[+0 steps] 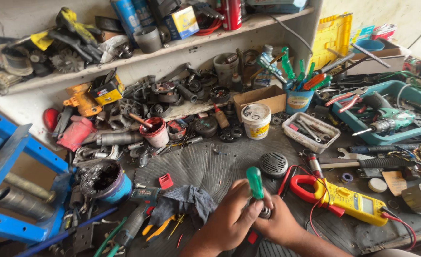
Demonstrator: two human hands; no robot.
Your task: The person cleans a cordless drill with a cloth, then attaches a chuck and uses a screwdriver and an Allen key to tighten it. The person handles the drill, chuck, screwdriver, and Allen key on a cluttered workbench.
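Note:
My left hand (229, 220) and my right hand (280, 223) meet low in the middle of the head view, over a ribbed black mat (196, 164). A screwdriver with a green handle (254, 182) stands upright between them, tip down. The left hand's thumb and fingers close around its shaft. The right hand cups a small round metal part (265, 212) under the tip. Most of that part is hidden by the fingers.
A yellow clamp meter with a red jaw (346, 200) lies just right of the hands. A round black grille (273, 164), a grey rag (187, 200), a white tub (256, 120) and a teal tray with a drill (386, 121) surround them. A blue metal frame (10, 157) stands left.

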